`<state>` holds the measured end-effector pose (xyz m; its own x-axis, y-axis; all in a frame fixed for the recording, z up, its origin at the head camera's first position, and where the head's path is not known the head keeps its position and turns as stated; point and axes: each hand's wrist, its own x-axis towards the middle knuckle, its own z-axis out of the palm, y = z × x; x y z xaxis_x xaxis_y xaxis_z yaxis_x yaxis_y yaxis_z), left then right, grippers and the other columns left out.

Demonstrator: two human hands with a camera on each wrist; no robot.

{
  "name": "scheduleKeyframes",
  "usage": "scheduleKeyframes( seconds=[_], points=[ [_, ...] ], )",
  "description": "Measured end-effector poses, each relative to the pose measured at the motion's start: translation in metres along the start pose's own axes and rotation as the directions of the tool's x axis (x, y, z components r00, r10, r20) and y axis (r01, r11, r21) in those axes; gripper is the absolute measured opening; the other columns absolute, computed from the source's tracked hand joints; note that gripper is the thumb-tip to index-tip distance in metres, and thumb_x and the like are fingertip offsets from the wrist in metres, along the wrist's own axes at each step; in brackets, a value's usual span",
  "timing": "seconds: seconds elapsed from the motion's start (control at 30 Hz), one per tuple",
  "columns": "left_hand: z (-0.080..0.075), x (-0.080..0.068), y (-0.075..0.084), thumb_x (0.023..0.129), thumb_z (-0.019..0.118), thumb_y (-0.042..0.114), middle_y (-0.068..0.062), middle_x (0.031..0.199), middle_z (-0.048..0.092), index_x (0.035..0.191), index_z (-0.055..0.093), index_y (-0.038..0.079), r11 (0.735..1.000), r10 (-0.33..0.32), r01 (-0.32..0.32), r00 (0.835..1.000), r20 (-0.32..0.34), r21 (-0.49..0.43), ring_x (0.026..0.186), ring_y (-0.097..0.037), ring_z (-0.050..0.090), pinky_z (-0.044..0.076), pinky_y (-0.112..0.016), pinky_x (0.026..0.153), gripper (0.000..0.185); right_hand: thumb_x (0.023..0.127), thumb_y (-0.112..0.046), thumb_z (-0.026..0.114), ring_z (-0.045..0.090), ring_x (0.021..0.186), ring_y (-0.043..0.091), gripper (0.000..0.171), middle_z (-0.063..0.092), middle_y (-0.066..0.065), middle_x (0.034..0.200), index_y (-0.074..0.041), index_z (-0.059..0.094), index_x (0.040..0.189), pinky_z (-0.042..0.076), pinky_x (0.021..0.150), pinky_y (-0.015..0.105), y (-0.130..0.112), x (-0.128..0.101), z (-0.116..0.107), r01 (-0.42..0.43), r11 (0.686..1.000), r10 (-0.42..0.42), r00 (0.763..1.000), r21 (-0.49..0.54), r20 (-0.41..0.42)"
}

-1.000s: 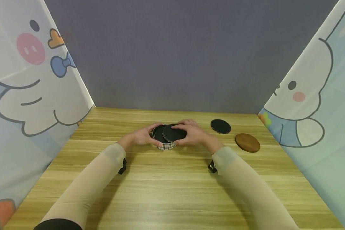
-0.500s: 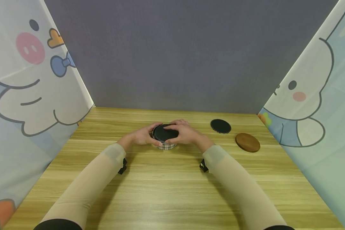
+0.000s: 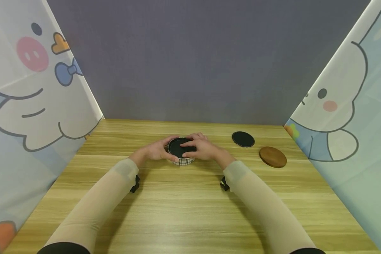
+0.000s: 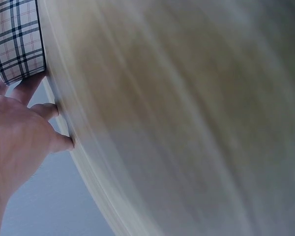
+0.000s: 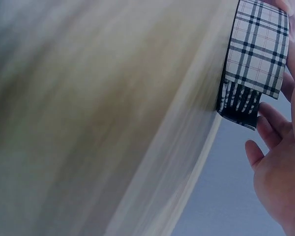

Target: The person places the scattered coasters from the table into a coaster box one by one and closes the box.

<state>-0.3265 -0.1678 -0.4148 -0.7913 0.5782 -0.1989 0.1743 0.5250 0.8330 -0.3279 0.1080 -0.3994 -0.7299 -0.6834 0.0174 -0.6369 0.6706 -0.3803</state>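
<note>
From above, the head view faces forward and down; tilted, close-up wrist views share the plaid box point(image 4: 18, 39).

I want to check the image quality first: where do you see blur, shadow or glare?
Head view: fairly sharp, soft shadows beside the sleeves, faint sheen on the table; left wrist view: table streaky and blurred, plaid box clearer; right wrist view: table blurred, plaid pattern clear.
</note>
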Motion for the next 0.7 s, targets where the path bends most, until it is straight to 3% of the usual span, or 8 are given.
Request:
scheduleKeyframes(
  seconds=[0.3,0.43,0.6,0.7],
  points=[
    [0.001,-0.001,0.001,0.093,0.091,0.040,-0.020,0.179,0.028,0.178,0.014,0.029,1.000,-0.012,0.012,1.000,-0.008,0.020,0.156,-0.041,0.046,0.041,-0.058,0.124,0.115,0.106,-0.050,0.072,0.032,0.161,0.039,0.055,0.041,0.012,0.174,-0.026,0.066,0.155,0.022,0.130,0.066,0.005,-0.005,0.000,0.015,1.000,-0.015,1.000,0.020,-0.011],
    [0.002,-0.001,0.001,0.094,0.090,0.039,-0.022,0.178,0.030,0.178,0.014,0.027,1.000,-0.001,0.001,1.000,-0.012,0.018,0.157,-0.042,0.045,0.039,-0.060,0.125,0.114,0.107,-0.047,0.071,0.036,0.160,0.040,0.054,0.046,0.013,0.170,-0.022,0.065,0.155,0.026,0.130,0.065,0.010,-0.013,-0.004,0.020,0.998,-0.018,0.999,0.059,-0.026],
    [0.003,0.000,0.000,0.095,0.090,0.033,-0.024,0.176,0.032,0.178,0.015,0.024,1.000,0.017,-0.017,1.000,-0.022,0.002,0.159,-0.044,0.041,0.036,-0.062,0.127,0.113,0.109,-0.045,0.070,0.062,0.134,0.032,0.055,0.057,0.012,0.155,-0.020,0.062,0.157,0.051,0.113,0.056,0.023,-0.030,-0.012,-0.018,0.990,0.023,0.999,0.141,-0.030],
    [0.003,0.000,0.000,0.094,0.091,0.029,-0.024,0.174,0.036,0.178,0.017,0.021,1.000,0.030,-0.031,0.999,-0.030,-0.007,0.158,-0.045,0.041,0.034,-0.063,0.128,0.112,0.110,-0.042,0.070,0.069,0.117,0.026,0.055,0.064,0.012,0.146,-0.016,0.061,0.157,0.058,0.101,0.049,0.033,-0.041,-0.015,-0.043,0.984,0.049,0.998,0.173,-0.030]
  ],
)
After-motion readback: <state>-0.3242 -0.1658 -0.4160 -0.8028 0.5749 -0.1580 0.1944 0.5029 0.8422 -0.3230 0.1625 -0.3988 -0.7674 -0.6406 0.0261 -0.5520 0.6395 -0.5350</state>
